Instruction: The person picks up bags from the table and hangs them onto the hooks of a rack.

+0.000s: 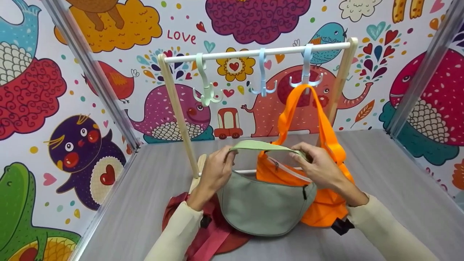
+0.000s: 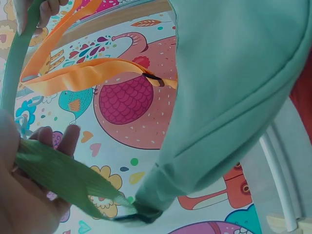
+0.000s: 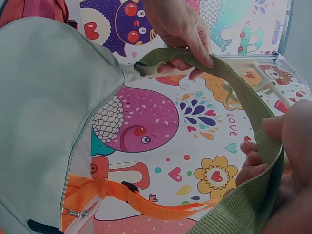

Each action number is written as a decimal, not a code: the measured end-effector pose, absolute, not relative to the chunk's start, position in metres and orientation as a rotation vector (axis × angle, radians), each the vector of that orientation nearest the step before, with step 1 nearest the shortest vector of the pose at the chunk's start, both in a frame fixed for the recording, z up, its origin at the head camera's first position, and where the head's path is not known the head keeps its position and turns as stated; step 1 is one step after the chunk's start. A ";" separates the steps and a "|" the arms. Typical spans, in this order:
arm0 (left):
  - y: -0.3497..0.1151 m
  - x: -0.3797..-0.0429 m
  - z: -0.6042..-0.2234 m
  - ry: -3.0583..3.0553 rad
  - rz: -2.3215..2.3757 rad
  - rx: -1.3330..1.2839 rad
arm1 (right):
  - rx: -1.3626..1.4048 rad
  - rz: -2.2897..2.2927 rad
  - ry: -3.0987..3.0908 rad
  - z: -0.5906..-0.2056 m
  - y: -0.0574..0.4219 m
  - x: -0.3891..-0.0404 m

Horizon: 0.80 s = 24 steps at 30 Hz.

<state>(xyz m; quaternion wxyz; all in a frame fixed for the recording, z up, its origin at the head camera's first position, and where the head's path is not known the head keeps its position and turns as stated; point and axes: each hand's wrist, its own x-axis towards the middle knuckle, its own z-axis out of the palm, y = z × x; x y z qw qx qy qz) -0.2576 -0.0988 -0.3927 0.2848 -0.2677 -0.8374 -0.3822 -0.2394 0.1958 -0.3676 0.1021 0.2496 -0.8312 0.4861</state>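
A grey-green crossbody bag (image 1: 266,203) hangs from its light green strap (image 1: 259,145), which both hands hold up. My left hand (image 1: 217,166) pinches the strap's left part between thumb and fingers. At the strap's other side, my right hand (image 1: 317,163) grips it near the bag's right end. In the right wrist view the webbing strap (image 3: 248,97) runs from the left hand (image 3: 180,34) to the right. Behind the bag, an orange bag (image 1: 326,206) hangs by its strap from a light blue hook (image 1: 307,69).
A wooden-ended rack with a white rod (image 1: 232,55) stands behind. Another blue hook (image 1: 262,72) and a pale green hook (image 1: 206,79) hang from it. A red bag (image 1: 203,235) lies on the grey tabletop (image 1: 134,203) at the left front. Patterned walls enclose the table.
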 end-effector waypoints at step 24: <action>-0.100 -0.260 -0.390 -2.261 -1.022 -0.762 | 0.688 1.314 -2.470 -0.361 0.197 -0.247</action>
